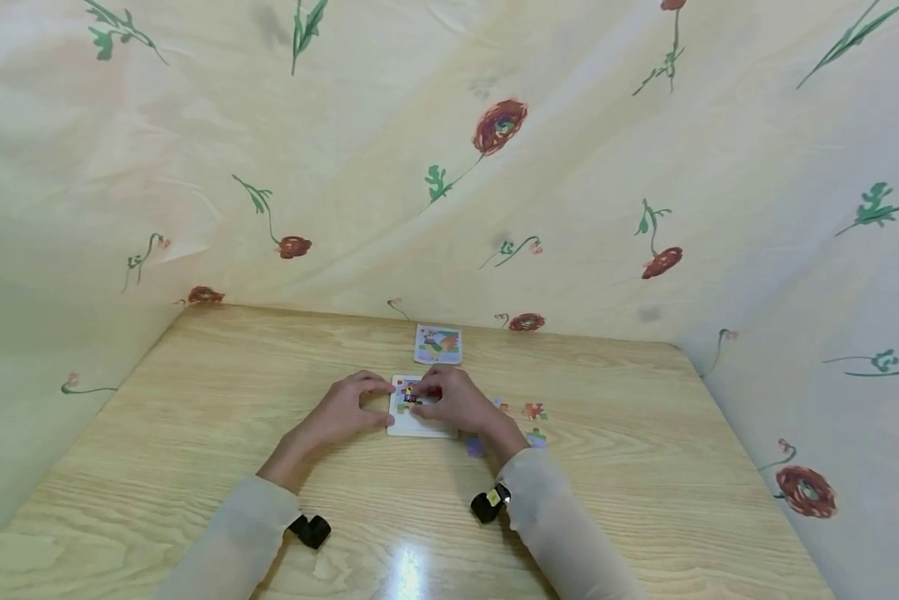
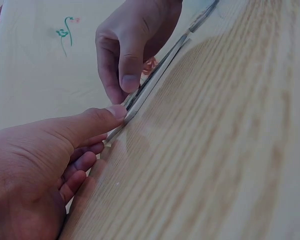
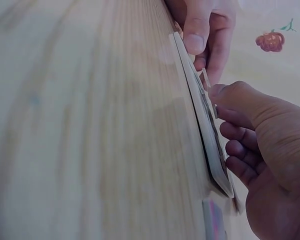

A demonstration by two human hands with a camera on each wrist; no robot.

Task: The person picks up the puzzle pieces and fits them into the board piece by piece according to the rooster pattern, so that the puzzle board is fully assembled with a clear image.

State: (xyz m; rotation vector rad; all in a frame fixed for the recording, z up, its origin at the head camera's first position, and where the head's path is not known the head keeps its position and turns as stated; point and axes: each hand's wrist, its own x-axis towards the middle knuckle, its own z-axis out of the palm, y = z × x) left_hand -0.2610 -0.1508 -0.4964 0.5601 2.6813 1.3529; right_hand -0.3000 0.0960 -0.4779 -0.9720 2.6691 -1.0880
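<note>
A white-framed jigsaw board (image 1: pixel 422 428) lies on the table with a few colourful pieces set into its upper left. My left hand (image 1: pixel 350 408) steadies it, thumb and fingertips gripping its left edge; in the left wrist view the thumb (image 2: pixel 117 111) lies on the board's corner. Over the board, my right hand (image 1: pixel 455 402) pinches a puzzle piece (image 3: pixel 205 78) between thumb and fingers. In the right wrist view that thin piece stands tilted on edge close above the board, its picture face hidden.
Loose puzzle pieces (image 1: pixel 535 411) lie to the right of the board, some partly behind the right wrist. Behind the board sits a square picture card (image 1: pixel 438 345). A flowered cloth (image 1: pixel 389 167) hangs around the back and sides of the wooden table (image 1: pixel 269 350).
</note>
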